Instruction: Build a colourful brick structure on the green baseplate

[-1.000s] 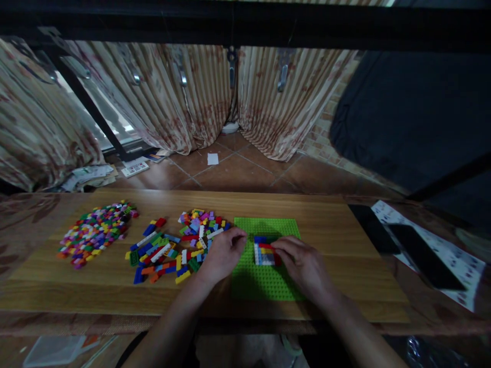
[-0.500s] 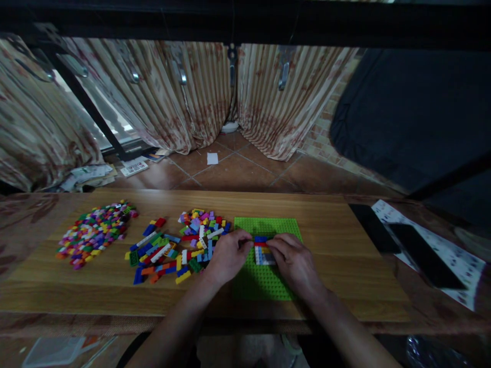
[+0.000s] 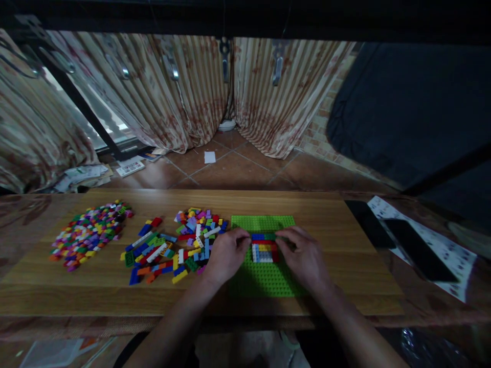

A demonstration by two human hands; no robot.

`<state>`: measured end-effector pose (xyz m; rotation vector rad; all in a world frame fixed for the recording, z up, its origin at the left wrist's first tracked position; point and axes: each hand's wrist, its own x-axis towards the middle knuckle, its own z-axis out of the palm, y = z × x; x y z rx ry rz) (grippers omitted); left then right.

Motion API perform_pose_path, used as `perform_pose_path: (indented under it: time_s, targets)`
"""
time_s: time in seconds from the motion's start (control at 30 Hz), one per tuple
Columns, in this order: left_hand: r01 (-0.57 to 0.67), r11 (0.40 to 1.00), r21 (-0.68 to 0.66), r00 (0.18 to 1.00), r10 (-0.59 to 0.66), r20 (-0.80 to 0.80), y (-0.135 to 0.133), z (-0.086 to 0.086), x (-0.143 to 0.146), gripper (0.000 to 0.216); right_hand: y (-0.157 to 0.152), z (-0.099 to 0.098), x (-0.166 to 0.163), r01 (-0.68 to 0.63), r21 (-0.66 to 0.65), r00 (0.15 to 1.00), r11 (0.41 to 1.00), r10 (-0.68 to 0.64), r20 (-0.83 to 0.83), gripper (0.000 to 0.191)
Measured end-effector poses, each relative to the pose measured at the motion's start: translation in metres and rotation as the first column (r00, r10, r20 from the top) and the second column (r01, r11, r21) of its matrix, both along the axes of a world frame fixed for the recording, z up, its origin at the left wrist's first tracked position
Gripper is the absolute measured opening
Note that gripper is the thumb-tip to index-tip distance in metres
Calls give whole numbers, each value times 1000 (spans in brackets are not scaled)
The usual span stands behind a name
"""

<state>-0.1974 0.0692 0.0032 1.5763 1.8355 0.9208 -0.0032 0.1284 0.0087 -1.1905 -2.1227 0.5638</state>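
Note:
A small structure of toy building bricks stands on a green studded baseplate. Along its far side runs a row with a blue brick on the left and a green brick on the right. Nearer me are red and yellow bricks, a white brick at the left and a red brick at the right, around pale grey-blue studs. My left hand is closed, its fingertips pinching at the blue brick's left end. My right hand has curled thumb and forefinger at the green brick's right end.
Left of the baseplate lie a pile of mixed bricks, longer bricks and a heap of tiny bricks. At the right are a black phone-like slab, another dark slab and a printed sheet. All bricks rest on a wooden board.
My right hand has shifted slightly right off the structure, uncovering the green brick and the red brick on its right side. My left hand stays by the blue brick. The whole view has tilted slightly.

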Motion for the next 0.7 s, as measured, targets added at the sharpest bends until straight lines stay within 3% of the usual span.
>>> perform_pose_path:
  time_s: [0.13, 0.27, 0.47, 0.7]
  targets:
    - [5, 1000, 7, 1000, -5, 9, 1, 4, -2, 19, 9, 6, 9, 133, -96, 988, 986, -140, -69, 24]
    - [-12, 1000, 7, 1000, 12, 13, 2, 7, -2, 20, 14, 5, 11, 181, -171, 972, 969, -202, -118, 29]
    - [-32, 999, 32, 998, 31, 47, 5, 9, 1, 21, 13, 1, 3, 149, -283, 981, 948, -178, -81, 35]
    - [-18, 1000, 9, 1000, 18, 16, 6, 10, 3, 20, 10, -3, -5, 106, -265, 993, 958, -114, -13, 42]
